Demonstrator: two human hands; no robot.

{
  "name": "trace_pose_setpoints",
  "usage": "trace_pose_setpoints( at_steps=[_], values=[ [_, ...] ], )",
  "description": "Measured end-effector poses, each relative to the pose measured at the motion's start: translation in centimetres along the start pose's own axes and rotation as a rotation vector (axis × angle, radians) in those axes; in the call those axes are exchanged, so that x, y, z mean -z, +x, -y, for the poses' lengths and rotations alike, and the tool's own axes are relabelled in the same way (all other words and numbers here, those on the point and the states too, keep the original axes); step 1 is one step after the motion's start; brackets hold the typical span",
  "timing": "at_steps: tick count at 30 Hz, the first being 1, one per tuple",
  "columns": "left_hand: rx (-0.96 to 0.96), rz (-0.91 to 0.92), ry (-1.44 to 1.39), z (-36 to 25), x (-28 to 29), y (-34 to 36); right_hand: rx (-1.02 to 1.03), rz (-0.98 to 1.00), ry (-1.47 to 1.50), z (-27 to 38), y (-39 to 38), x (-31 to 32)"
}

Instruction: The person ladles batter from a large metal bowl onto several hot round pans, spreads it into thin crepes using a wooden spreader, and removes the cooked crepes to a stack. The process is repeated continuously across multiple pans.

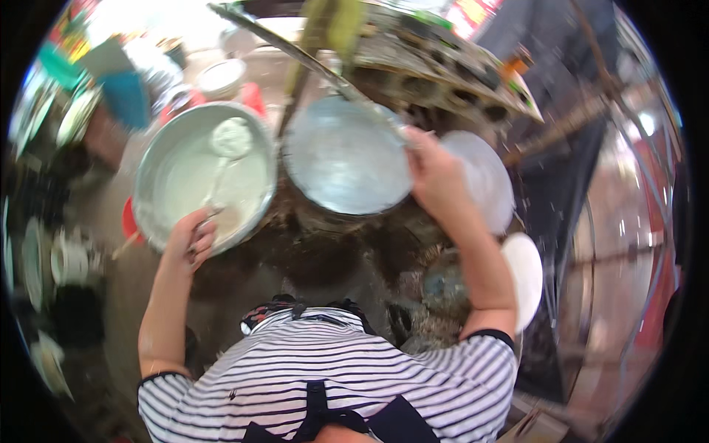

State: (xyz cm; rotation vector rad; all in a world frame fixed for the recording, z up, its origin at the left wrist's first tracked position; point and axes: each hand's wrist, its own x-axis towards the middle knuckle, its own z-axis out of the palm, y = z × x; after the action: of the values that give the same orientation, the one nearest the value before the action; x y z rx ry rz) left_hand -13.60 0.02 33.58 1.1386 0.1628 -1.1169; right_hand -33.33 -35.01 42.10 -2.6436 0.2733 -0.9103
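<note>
Curling left hand (193, 238) closed around ladle (231, 138) above near rim of basin (144, 184); reaching right hand (434, 168) forward, clasping long stick (297, 55) over metal disc (343, 162).

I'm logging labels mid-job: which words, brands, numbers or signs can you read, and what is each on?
No text is readable in this view.
Red panel, top edge: pale marks, too blurred to read.
Colourful items, upper left: too blurred to tell whether they bear print.
Basin, ladle and round metallic surface: no lettering visible.
</note>
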Motion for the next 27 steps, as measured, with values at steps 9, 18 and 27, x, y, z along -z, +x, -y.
trace_pose_setpoints(
  at_steps=[9,18,27],
  values=[
    [0.032,0.269,0.108,2.9,-22.4,4.6,-1.138,-0.519,0.986,-15.7,-24.0,0.5],
    [0.374,0.703,0.391,15.9,-49.3,15.9,-1.391,-0.597,0.821,-25.4,-33.3,9.8],
    [-0.018,0.658,1.105,29.1,-56.1,23.0,-1.484,-0.49,0.69,-25.9,-35.1,9.0]
  ],
)
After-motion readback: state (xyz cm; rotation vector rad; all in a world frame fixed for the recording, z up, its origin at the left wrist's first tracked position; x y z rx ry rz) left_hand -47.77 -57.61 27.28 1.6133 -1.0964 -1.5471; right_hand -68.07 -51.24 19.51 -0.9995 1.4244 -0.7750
